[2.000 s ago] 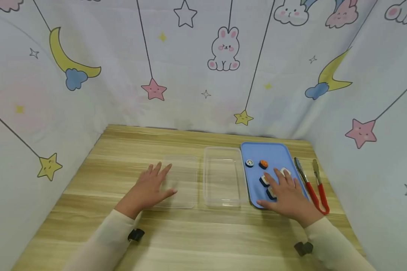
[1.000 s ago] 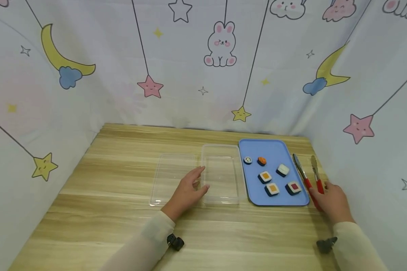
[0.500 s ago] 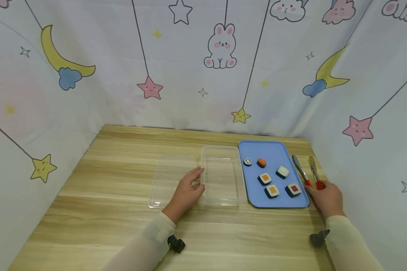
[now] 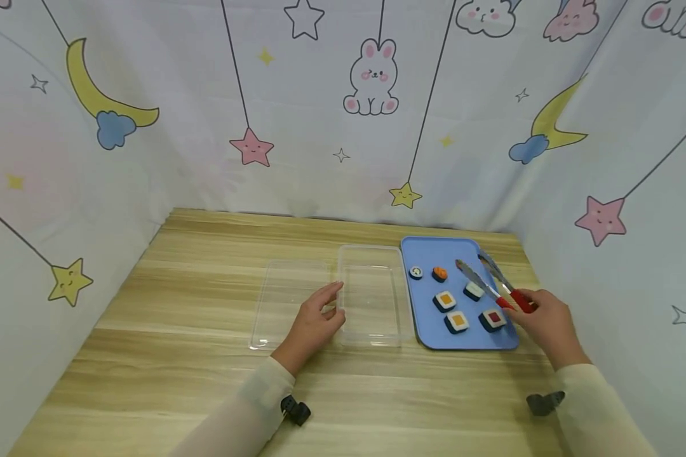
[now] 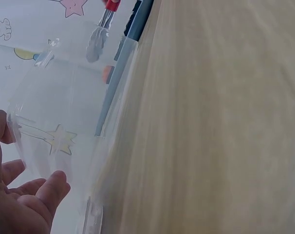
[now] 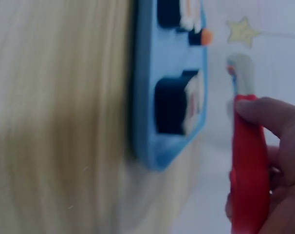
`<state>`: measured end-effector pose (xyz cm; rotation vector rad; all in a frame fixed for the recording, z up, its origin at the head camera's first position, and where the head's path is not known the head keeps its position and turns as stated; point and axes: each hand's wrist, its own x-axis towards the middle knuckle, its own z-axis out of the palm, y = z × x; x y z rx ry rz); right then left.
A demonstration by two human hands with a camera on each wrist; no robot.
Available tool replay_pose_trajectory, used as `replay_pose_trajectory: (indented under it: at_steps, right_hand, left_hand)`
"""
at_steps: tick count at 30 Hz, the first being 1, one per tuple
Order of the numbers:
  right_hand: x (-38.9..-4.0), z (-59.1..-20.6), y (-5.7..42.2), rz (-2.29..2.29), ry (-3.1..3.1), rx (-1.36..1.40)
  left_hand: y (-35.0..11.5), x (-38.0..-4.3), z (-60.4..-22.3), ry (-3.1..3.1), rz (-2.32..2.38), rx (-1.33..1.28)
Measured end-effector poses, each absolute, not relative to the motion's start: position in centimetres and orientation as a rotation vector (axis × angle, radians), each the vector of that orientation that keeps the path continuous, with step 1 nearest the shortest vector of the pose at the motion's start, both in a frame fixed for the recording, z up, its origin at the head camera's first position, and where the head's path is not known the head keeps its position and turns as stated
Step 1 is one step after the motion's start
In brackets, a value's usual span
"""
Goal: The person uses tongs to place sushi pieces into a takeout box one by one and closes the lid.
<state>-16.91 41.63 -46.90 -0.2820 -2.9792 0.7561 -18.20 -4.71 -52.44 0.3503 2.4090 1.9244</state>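
Observation:
My right hand grips red-handled metal tongs, held over the right side of a blue tray with their tips apart. On the tray are several sushi pieces: a small round roll, an orange-topped piece, two with yellow-orange centres, a white-topped piece partly behind the tongs, and one with a red centre. My left hand rests with relaxed fingers at the left wall of a clear plastic box. The left wrist view shows its fingers against the box.
Left of the box lies a clear flat lid, partly behind the left hand. The wooden table is bounded by a white patterned curtain at the back and sides.
The right hand moved from over the tray to the tongs, took hold of them and lifted them leftward over the tray. My left hand shifted right from the lid to the box.

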Motion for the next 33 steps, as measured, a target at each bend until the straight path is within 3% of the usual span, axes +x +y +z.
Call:
replay_pose_trajectory:
  at_steps: [8,33]
  right_hand:
    - [-17.7,-45.5,39.1,0.634,-3.079,0.015]
    - [-18.2,-45.4,38.0,0.593,-3.051,0.036]
  left_hand:
    - [-4.8,-18.2,-52.6,2.402,1.932,0.356]
    - [-4.9,-18.2,-52.6,2.385,1.918,0.350]
